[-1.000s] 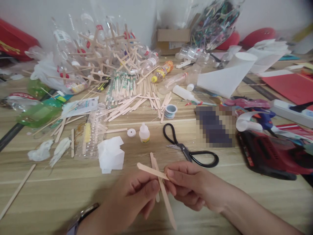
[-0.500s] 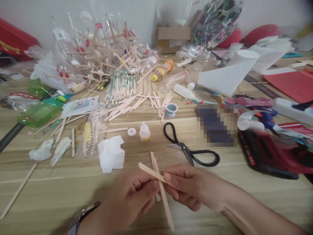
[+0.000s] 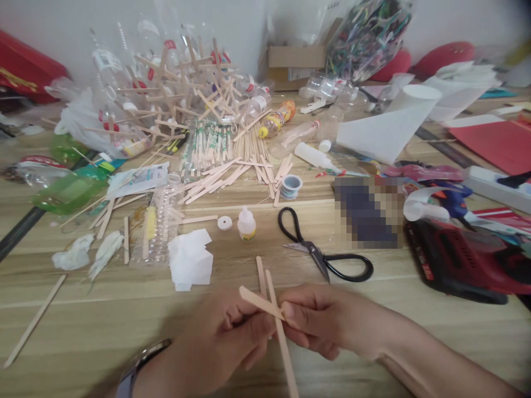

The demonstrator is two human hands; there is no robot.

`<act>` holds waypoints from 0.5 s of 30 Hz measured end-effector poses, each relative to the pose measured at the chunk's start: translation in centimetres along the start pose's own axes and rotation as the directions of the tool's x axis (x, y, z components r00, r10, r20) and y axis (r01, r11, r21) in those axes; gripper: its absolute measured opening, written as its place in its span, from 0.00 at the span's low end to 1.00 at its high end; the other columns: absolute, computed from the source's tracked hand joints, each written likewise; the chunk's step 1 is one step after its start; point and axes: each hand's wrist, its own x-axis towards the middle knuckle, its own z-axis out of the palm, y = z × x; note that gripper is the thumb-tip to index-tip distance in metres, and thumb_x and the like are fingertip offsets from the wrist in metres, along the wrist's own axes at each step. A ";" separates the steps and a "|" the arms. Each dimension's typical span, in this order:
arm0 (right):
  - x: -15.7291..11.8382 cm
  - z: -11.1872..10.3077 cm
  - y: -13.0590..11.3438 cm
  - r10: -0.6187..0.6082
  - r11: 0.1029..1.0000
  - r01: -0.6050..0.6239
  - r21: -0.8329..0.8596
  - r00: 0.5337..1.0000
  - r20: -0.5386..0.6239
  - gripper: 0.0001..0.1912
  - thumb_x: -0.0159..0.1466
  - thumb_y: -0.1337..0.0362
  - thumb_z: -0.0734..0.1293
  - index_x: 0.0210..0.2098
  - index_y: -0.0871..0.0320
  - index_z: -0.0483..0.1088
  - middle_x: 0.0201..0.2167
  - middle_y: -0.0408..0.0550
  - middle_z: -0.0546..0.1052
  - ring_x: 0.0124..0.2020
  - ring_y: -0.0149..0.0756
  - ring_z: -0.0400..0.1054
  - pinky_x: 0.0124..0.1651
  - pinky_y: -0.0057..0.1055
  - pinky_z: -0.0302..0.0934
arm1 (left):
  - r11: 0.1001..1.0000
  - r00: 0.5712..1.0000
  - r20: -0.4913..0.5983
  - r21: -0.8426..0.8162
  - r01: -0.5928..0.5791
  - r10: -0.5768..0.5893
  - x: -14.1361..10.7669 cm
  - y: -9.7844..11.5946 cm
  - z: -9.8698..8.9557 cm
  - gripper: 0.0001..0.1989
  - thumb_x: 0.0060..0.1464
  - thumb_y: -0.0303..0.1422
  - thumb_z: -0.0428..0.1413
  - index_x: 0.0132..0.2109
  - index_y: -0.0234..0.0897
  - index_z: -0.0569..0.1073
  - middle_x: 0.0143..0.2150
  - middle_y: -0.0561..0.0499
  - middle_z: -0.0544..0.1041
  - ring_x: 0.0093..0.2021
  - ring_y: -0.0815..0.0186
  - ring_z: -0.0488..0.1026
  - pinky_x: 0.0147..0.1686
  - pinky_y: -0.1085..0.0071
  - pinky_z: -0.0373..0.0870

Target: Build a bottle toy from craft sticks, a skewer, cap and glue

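Two wooden craft sticks form an X between my hands: a long craft stick [image 3: 286,354] running up and down, and a craft stick [image 3: 256,299] slanting across over it. My left hand [image 3: 238,329] pinches them from the left, thumb near the crossing. With thumb and fingers closed, my right hand [image 3: 317,320] grips the lower right end of the slanting stick. Behind them another craft stick [image 3: 260,273] shows, its lower part hidden by my left hand. Beyond my hands are black-handled scissors [image 3: 315,257], a small white glue bottle [image 3: 246,225] and its round white cap [image 3: 224,223].
White paper pieces [image 3: 191,260] lie ahead of my left hand, and a single craft stick [image 3: 35,320] at far left. A spool [image 3: 291,187] stands near loose sticks [image 3: 215,179]. Plastic bottles and joined sticks crowd the back left. At right sits a red and black power tool [image 3: 460,262].
Both hands and the crossed sticks have come slightly down and to the right. The upper end of the long stick now stands farther apart from the stick behind it.
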 end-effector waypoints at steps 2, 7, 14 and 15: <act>-0.1 0.1 -0.2 -0.003 0.999 0.003 -0.050 1.000 0.007 0.29 0.58 0.38 0.65 0.22 0.59 0.61 0.15 0.33 0.57 0.14 0.18 0.48 0.14 0.17 0.42 | 0.998 0.999 0.034 -0.068 0.006 -0.004 0.0 -0.1 0.0 0.25 0.58 0.52 0.52 0.36 0.34 0.80 0.17 0.59 0.59 0.16 0.77 0.51 0.17 0.77 0.45; 0.0 0.3 -0.2 -0.056 0.997 0.055 -0.046 0.998 -0.019 0.28 0.61 0.39 0.63 0.22 0.58 0.60 0.15 0.33 0.57 0.15 0.19 0.48 0.14 0.18 0.42 | 0.999 0.999 -0.041 0.029 0.023 -0.022 -0.1 0.0 0.0 0.25 0.59 0.52 0.51 0.36 0.35 0.81 0.17 0.59 0.60 0.18 0.76 0.52 0.19 0.76 0.45; -0.2 0.4 0.5 -0.018 0.994 0.013 0.106 0.999 0.039 0.27 0.62 0.39 0.61 0.24 0.57 0.58 0.12 0.29 0.52 0.12 0.20 0.40 0.12 0.18 0.37 | 0.980 0.994 -0.112 0.198 0.030 -0.008 0.0 0.2 -0.1 0.25 0.61 0.50 0.49 0.37 0.35 0.81 0.18 0.58 0.59 0.19 0.73 0.54 0.20 0.75 0.48; -0.3 0.3 0.5 -0.012 0.993 0.007 0.116 0.999 0.043 0.27 0.62 0.39 0.61 0.25 0.57 0.58 0.13 0.29 0.52 0.12 0.20 0.39 0.12 0.17 0.37 | 0.978 0.994 -0.112 0.206 0.028 -0.005 0.0 0.2 -0.1 0.24 0.61 0.50 0.49 0.37 0.35 0.81 0.18 0.58 0.59 0.20 0.73 0.54 0.20 0.75 0.48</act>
